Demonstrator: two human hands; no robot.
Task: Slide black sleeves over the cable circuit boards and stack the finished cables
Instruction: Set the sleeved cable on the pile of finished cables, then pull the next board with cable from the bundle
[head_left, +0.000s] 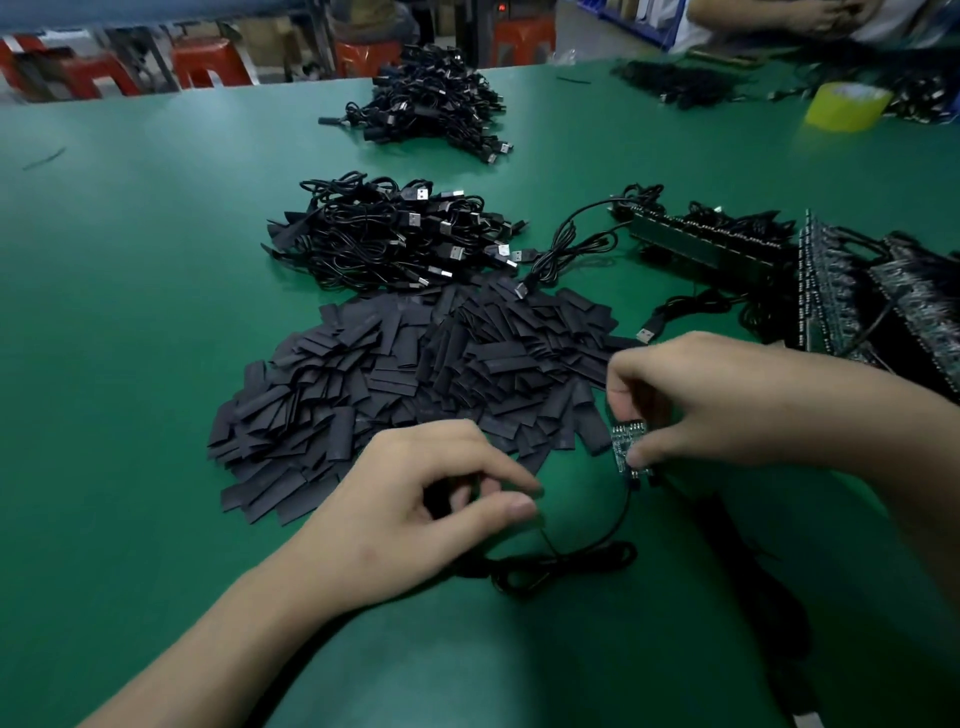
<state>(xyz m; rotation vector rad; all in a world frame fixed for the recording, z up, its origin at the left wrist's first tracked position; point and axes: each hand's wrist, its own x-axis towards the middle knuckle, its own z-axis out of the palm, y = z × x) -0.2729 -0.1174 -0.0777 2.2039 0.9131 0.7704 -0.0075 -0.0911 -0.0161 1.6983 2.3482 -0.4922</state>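
My right hand pinches a small green circuit board by its edges, just above the green table. A thin black cable runs from the board's lower end down into a loose coil near me. My left hand has curled fingers, and its thumb and forefinger pinch a strand of that cable. A wide heap of flat black sleeves lies just beyond both hands. Behind the heap sits a stack of black cables with USB plugs.
Rows of bare boards with cables fill the right side. A second pile of cables lies farther back, with a yellow tape roll at the far right. Another person's hands work at the top right. Red stools stand beyond the table.
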